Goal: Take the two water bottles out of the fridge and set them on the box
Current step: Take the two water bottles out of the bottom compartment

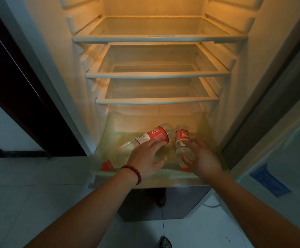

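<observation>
Two clear water bottles with red labels lie in the pulled-out clear drawer [99,151] at the bottom of the open fridge. The left bottle [154,136] lies slanted, its red cap at the drawer's front left. The right bottle [181,140] lies almost straight, cap toward me. My left hand [145,158], with a red bead bracelet on the wrist, rests over the left bottle with its fingers curling around the body. My right hand [201,158] is at the right bottle, thumb and fingers spread around it. Neither bottle is lifted.
Three bare glass shelves [156,74] sit above the drawer. The open fridge door [280,140] stands to the right, bearing a blue sticker [269,179]. A dark door frame [20,90] is to the left. Pale tiled floor lies below, and a foot [165,243] shows at the bottom.
</observation>
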The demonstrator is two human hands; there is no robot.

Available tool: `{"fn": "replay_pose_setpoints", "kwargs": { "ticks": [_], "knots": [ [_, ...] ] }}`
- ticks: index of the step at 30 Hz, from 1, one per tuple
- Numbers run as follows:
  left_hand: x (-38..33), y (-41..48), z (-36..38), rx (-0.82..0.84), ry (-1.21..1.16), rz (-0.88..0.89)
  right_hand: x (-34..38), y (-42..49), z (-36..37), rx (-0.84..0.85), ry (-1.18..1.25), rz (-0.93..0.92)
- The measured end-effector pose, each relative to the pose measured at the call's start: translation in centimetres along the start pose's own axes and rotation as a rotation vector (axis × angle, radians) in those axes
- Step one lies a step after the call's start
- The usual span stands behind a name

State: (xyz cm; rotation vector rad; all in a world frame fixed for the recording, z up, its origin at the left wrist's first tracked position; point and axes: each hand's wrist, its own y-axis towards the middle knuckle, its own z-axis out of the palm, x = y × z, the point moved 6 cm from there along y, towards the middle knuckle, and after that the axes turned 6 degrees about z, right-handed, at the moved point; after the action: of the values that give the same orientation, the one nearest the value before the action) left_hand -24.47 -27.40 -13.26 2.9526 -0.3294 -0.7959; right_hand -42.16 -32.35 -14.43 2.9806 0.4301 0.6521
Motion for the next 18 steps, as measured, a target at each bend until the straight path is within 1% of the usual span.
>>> {"fn": "replay_pose_setpoints", "kwargs": {
  "ticks": [6,12,15,18],
  "knots": [
    [0.6,2.7,1.4,0.072,0.016,0.030,-0.5,1.2,-0.4,-0.042,0.075,-0.007],
    [0.6,5.5,2.5,0.070,0.021,0.090,-1.2,2.0,-0.9,-0.020,0.148,0.025],
    [0.7,6.6,3.3,0.104,0.007,0.107,-1.2,1.8,-1.5,-0.025,0.264,0.038],
    [0.7,7.5,4.1,0.163,0.013,0.163,-1.2,1.2,-2.0,-0.049,0.463,0.067]
  ]
}}
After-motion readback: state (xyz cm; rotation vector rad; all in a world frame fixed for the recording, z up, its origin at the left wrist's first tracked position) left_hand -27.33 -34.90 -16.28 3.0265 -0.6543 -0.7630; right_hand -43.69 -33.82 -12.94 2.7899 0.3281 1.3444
